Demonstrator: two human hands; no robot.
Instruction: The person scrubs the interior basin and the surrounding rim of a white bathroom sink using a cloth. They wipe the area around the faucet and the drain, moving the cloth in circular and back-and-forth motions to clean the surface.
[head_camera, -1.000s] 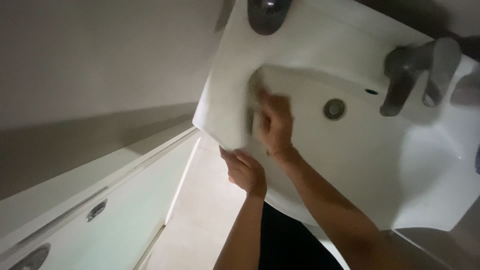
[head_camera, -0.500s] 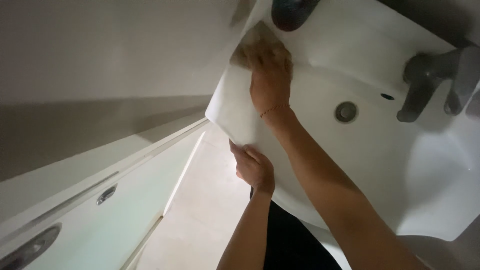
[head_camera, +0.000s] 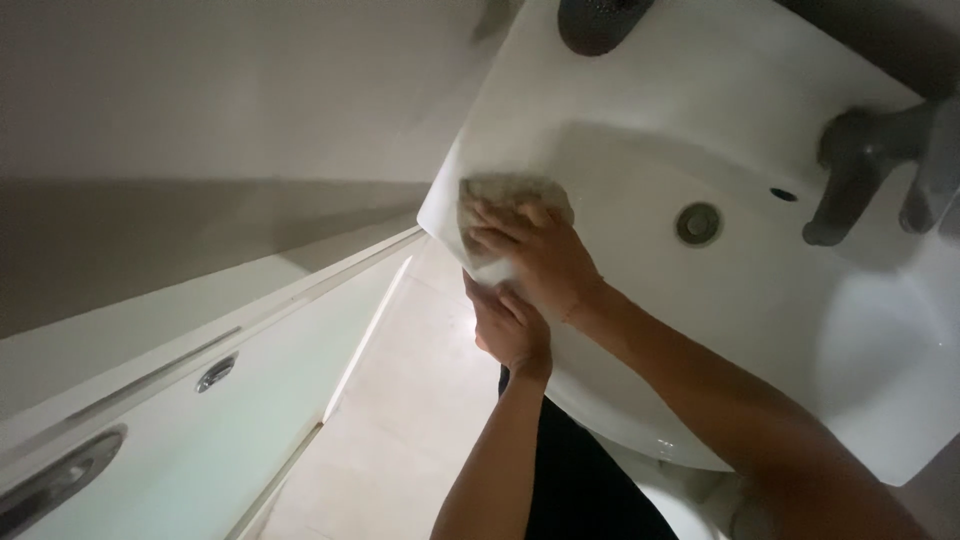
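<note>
My right hand (head_camera: 535, 255) presses a beige cloth (head_camera: 505, 188) flat onto the left rim of a white washbasin (head_camera: 720, 90), fingers spread over the cloth. Just below it, my left hand (head_camera: 510, 325) grips the basin's outer edge, fingers curled around the rim. A round metal drain (head_camera: 697, 223) sits in the bowl to the right of my hands. The view is strongly tilted.
A grey tap (head_camera: 870, 165) stands at the basin's right side, and a dark round object (head_camera: 600, 18) rests on the rim at the top. A pale cabinet front with metal handles (head_camera: 215, 372) runs along the left. Light floor tiles (head_camera: 400, 400) lie below.
My right hand slid the cloth from the rim's far corner by the dark object back down along the left rim. My left hand stayed on the basin's edge.
</note>
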